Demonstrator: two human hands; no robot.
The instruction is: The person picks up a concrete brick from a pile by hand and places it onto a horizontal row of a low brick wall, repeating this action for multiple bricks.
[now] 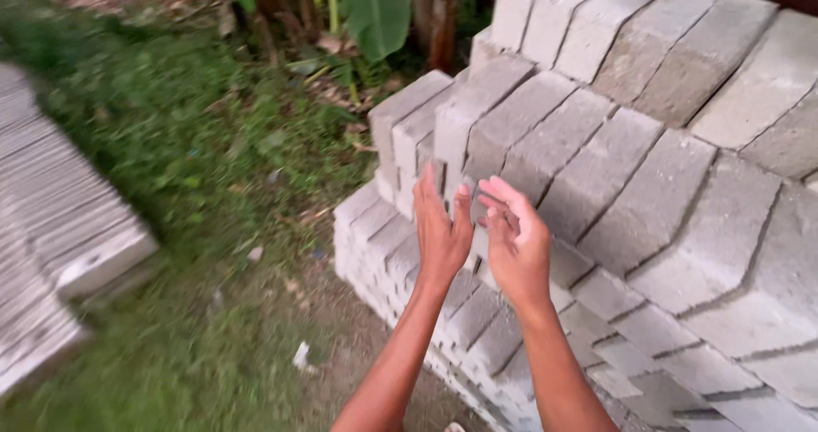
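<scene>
A large stepped stack of grey concrete blocks [648, 176] fills the right half of the head view. My left hand [441, 232] is raised in front of the stack's near corner, fingers straight and together, palm facing right. My right hand [516, 243] is close beside it, fingers curled slightly, fingertips near a block end [477, 108] at the corner. Neither hand holds anything; whether they touch the blocks is unclear because of blur.
Another stack of flat grey blocks [60, 227] lies at the left edge. Grass and bare dirt [221, 227] run between the two stacks. Banana-like green leaves [375, 10] and debris stand behind at the top.
</scene>
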